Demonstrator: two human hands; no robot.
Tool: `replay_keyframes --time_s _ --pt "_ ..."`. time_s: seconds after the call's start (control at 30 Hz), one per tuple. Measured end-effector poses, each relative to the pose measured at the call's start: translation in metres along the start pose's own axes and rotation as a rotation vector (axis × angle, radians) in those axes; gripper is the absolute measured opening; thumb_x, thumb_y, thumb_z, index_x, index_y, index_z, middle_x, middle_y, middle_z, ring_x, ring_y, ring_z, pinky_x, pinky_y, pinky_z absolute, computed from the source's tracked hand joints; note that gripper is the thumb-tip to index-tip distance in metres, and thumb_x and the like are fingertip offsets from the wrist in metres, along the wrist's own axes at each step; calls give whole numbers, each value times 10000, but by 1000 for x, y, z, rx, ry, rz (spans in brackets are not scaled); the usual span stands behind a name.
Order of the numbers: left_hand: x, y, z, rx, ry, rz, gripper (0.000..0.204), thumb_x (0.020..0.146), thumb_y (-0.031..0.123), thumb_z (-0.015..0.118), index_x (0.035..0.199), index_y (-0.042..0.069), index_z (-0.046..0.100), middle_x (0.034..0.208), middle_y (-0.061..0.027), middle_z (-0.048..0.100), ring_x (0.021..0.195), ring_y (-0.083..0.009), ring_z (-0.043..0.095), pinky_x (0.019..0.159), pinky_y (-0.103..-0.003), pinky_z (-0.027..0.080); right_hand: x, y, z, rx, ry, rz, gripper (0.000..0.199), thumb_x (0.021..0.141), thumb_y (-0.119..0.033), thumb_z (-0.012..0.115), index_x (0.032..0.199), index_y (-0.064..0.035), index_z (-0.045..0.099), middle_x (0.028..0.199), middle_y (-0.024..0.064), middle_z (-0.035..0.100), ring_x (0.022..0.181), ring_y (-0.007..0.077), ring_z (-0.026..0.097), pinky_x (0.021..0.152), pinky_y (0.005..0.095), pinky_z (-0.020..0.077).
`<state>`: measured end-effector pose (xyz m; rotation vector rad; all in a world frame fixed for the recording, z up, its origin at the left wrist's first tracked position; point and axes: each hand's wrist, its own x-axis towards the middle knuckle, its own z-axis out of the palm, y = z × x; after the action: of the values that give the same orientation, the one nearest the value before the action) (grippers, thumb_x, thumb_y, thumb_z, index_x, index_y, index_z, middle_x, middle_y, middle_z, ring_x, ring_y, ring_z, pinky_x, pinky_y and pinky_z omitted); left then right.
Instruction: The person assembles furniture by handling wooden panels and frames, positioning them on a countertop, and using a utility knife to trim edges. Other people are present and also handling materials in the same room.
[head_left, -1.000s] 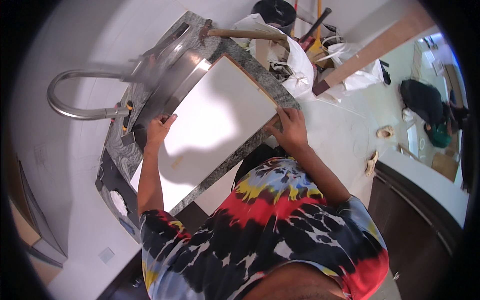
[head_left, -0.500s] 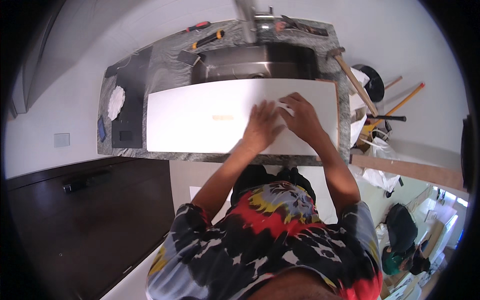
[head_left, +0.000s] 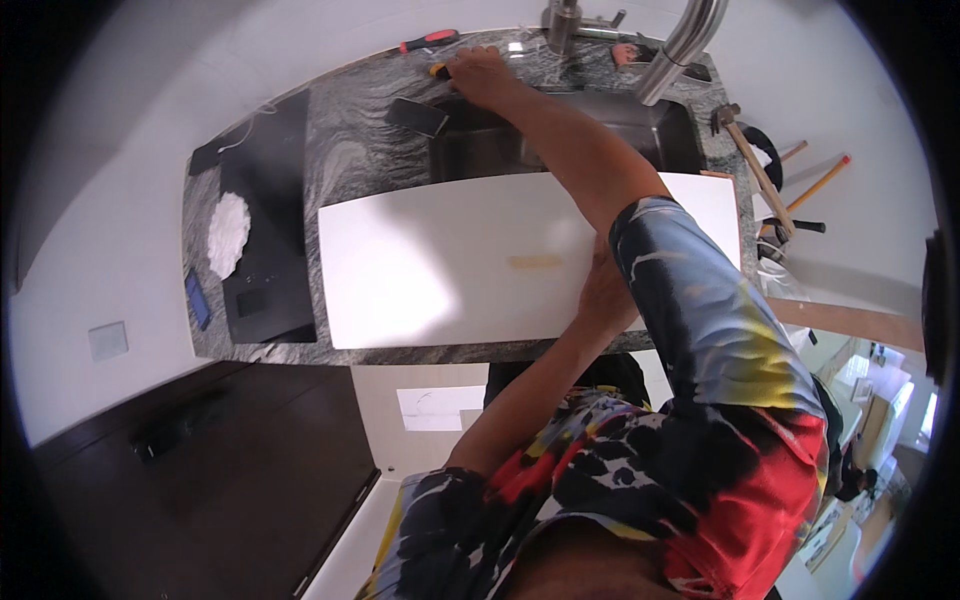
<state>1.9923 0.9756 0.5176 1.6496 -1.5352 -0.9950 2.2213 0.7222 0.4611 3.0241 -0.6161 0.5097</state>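
While right grip [head_left: 480, 76] part-covers one tool [head_left: 439, 71] — one board [head_left: 470, 235] flat.

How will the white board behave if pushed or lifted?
Probably stiff: the board shows no obvious sag beside the sink. It may slide when pushed, since its face looks smooth, though its underside is hidden. Rolling seems unlikely: it is broad and lies flat on the counter.

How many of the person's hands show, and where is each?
2: the right hand is at the yellow-tipped tool near the sink; the left hand is over the white board, partly behind the right sleeve.
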Motion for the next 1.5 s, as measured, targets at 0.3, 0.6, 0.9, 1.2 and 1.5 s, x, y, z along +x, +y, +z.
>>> replay_keyframes --time_s 0.3,0.6,0.9,1.2,1.5 --pt "5 -45 45 415 206 271 627 947 278 601 1479 -6 430 1531 -235 401 1435 -425 334 1205 -637 160 -142 -33 -154 1301 -237 697 313 1003 -273 505 1060 6 635 900 167 649 765 266 679 633 393 544" --pt "58 6 92 671 213 189 460 1009 305 559 1404 71 538 1544 -179 411 1471 -430 302 1180 -671 181 -454 43 -254 1385 313 1181 232 1056 -254 537 1104 -29 572 860 48 601 581 100 602 481 263 511" --pt "134 52 169 751 315 65 493 1043 308 468 1467 55 468 1570 -180 393 1473 -449 294 1114 -707 206 -499 118 -221 644 127 1078 308 993 -275 557 1046 27 535 891 303 670 884 500 654 796 562 515" --pt "132 58 167 805 218 -27 531 1061 290 378 1529 41 402 1631 -175 306 1524 -429 186 1156 -697 138 -463 141 -202 547 -45 937 303 917 -223 653 1040 30 541 866 224 685 880 400 705 789 493 559" --pt "135 64 166 804 193 -10 524 1033 215 454 1517 31 376 1610 -196 322 1514 -449 203 1135 -703 159 -447 147 -194 421 17 976 255 866 -177 656 973 39 573 856 245 708 886 398 716 783 470 576"
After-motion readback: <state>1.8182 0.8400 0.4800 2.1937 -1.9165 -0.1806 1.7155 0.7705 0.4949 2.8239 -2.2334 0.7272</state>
